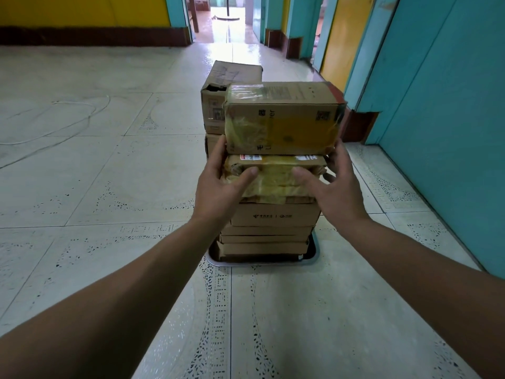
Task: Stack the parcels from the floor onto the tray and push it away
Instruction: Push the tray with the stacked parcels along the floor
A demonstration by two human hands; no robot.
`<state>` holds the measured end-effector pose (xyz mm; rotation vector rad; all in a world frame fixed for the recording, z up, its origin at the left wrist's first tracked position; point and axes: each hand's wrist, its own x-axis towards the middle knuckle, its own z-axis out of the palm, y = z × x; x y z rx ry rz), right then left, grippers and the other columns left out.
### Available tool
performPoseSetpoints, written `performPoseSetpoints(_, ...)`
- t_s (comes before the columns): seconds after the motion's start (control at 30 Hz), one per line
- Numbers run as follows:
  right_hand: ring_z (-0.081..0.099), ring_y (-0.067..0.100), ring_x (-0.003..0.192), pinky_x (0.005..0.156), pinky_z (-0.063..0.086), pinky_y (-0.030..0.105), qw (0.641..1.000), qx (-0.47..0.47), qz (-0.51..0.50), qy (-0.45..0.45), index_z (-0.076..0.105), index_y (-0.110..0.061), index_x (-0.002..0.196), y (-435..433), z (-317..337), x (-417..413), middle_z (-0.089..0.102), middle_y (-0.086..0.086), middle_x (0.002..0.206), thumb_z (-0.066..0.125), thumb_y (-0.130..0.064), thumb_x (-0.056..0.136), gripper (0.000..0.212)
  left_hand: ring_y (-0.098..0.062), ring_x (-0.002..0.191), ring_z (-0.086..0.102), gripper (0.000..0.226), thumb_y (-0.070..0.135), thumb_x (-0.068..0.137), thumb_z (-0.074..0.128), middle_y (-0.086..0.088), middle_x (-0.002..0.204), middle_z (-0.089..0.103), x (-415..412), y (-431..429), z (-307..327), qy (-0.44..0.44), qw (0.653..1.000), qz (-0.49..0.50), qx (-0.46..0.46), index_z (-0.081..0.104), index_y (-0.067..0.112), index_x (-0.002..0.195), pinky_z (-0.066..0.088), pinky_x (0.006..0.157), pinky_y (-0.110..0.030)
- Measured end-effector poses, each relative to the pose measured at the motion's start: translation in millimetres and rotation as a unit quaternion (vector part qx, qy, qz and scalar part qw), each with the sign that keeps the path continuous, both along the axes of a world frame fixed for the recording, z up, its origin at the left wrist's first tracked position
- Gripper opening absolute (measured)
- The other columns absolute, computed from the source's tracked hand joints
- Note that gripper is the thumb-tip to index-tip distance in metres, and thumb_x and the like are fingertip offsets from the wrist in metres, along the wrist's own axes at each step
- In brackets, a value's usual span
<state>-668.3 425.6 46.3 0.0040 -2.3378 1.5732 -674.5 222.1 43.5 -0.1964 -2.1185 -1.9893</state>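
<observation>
**1. Tray** (246, 263). Metal, on the tiled floor (109, 187), near centre. I see only its near rim and right corner under the load.

**2. Stack.** Flat boxes (265, 242) lie in the tray, their near edges just inside the rim. A printed box (273, 217) sits on them, then a taped parcel (273, 177). A big box (281, 116) is on top, and its right end juts past the layers below.

**3. Far boxes** (232, 75). A second column just behind the big box and to its left, with a torn near corner on top. I cannot tell whether it stands in the tray.

**4. Left hand** (218, 184). It grasps the taped parcel's left end, with the thumb on the near face and the fingers round the side.

**5. Right hand** (336, 184). It grasps the right end the same way, thumb on the near face.

**6. Room for moving.**
- Left: a wide stretch of tile, with a white cord (68, 124) lying well apart from the tray.
- Right: a teal wall (437, 119) near the stack, with a narrow strip of floor between them.
- Far: a doorway (226, 23) opens straight beyond the stack, with a yellow wall (82, 9) to its left.
</observation>
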Motion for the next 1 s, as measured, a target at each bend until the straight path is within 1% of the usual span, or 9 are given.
performPoseSetpoints(0.1,0.053,0.007,0.124,0.105,0.047,0.041,1.0,-0.003,0.007,0.021,0.04,-0.033,0.142,-2,2,-1,0.058,-0.016,0.131,0.077,-0.047,0.078,0.076,-0.01,0.116,0.062,0.069,0.022,0.086,0.073,0.006,0.129,0.062,2,0,2,0.001,1.0,0.005,0.013,0.041,0.028,0.147,0.058,0.087,-0.039)
performPoseSetpoints(0.17,0.056,0.006,0.12,0.103,0.049,0.039,1.0,-0.006,0.004,0.025,0.043,-0.032,0.139,-4,1,0,0.061,-0.016,0.127,0.076,-0.042,0.08,0.068,-0.009,0.114,0.062,0.066,0.021,0.087,0.071,0.006,0.127,0.063,4,0,3,-0.004,0.999,0.011,0.03,0.043,0.027,0.146,0.059,0.086,-0.035)
performPoseSetpoints(0.27,0.057,0.004,0.119,0.102,0.049,0.04,1.0,-0.012,0.0,0.025,0.044,-0.033,0.138,-5,1,-1,0.061,-0.017,0.126,0.076,-0.042,0.081,0.066,-0.006,0.113,0.063,0.062,0.018,0.088,0.07,0.008,0.125,0.065,6,0,5,-0.005,0.999,0.017,0.04,0.046,0.024,0.145,0.057,0.085,-0.029)
performPoseSetpoints(0.37,0.056,-0.005,0.111,0.098,0.051,0.03,0.999,-0.018,-0.008,0.028,0.045,-0.03,0.139,-7,4,1,0.06,-0.019,0.123,0.076,-0.037,0.083,0.064,-0.002,0.111,0.063,0.056,0.014,0.089,0.069,0.016,0.119,0.066,6,1,8,0.001,0.999,0.026,0.044,0.05,0.024,0.142,0.055,0.086,-0.022)
performPoseSetpoints(0.43,0.056,-0.003,0.111,0.096,0.051,0.026,0.999,-0.017,-0.013,0.03,0.046,-0.028,0.138,-7,5,2,0.06,-0.017,0.122,0.075,-0.036,0.083,0.063,-0.002,0.11,0.063,0.054,0.013,0.089,0.069,0.018,0.116,0.067,7,1,8,0.005,0.998,0.034,0.049,0.053,0.024,0.139,0.055,0.087,-0.023)
performPoseSetpoints(0.5,0.057,0.003,0.114,0.097,0.05,0.029,0.999,-0.012,-0.017,0.028,0.047,-0.027,0.136,-7,5,2,0.061,-0.016,0.123,0.076,-0.037,0.083,0.061,-0.003,0.112,0.063,0.054,0.014,0.088,0.07,0.016,0.117,0.067,7,2,8,0.01,0.998,0.043,0.052,0.054,0.022,0.139,0.055,0.089,-0.024)
performPoseSetpoints(0.67,0.059,0.003,0.111,0.098,0.051,0.035,0.999,-0.011,-0.023,0.027,0.049,-0.029,0.13,-6,6,1,0.062,-0.019,0.116,0.076,-0.037,0.082,0.055,-0.003,0.11,0.063,0.049,0.013,0.088,0.069,0.009,0.118,0.066,8,4,11,0.014,0.996,0.062,0.063,0.056,0.02,0.135,0.053,0.083,-0.016)
performPoseSetpoints(0.83,0.06,0.005,0.109,0.095,0.051,0.031,0.999,-0.012,-0.029,0.03,0.051,-0.026,0.127,-7,5,0,0.063,-0.017,0.115,0.076,-0.038,0.082,0.053,-0.005,0.111,0.062,0.051,0.014,0.089,0.069,0.006,0.12,0.065,8,5,12,0.008,0.996,0.067,0.065,0.056,0.02,0.137,0.054,0.087,-0.019)
performPoseSetpoints(1.0,0.06,0.004,0.107,0.089,0.051,0.024,0.998,-0.02,-0.043,0.035,0.051,-0.024,0.126,-8,6,0,0.062,-0.013,0.117,0.076,-0.037,0.082,0.052,-0.008,0.11,0.063,0.043,0.013,0.085,0.073,0.005,0.114,0.067,8,5,13,0.0,0.993,0.09,0.077,0.06,0.02,0.125,0.055,0.087,-0.02)
